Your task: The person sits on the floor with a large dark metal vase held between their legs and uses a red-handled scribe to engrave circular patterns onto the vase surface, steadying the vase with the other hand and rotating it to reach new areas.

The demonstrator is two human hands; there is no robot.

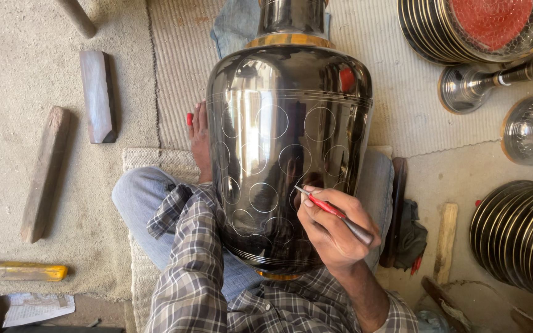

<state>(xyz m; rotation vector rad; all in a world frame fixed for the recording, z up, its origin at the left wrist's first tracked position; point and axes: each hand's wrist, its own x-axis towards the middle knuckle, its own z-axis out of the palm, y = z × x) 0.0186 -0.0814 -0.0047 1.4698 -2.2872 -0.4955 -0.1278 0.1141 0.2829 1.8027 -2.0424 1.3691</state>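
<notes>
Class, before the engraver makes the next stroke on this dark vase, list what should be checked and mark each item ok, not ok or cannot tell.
1. Tool gripped firmly: the right hand holds the red-handled engraving tool like a pen. Ok.
2. Tip on the work: it meets the dark metal vase at a scribed circle. Ok.
3. Vase steadied: it lies across the lap, a foot against its side. Ok.
4. Left hand bracing: it is hidden behind the vase; only the plaid sleeve shows. Cannot tell.
5. Tip sharpness: too small to see. Cannot tell.
6. Guide circles visible: clearly scribed. Ok.
</notes>
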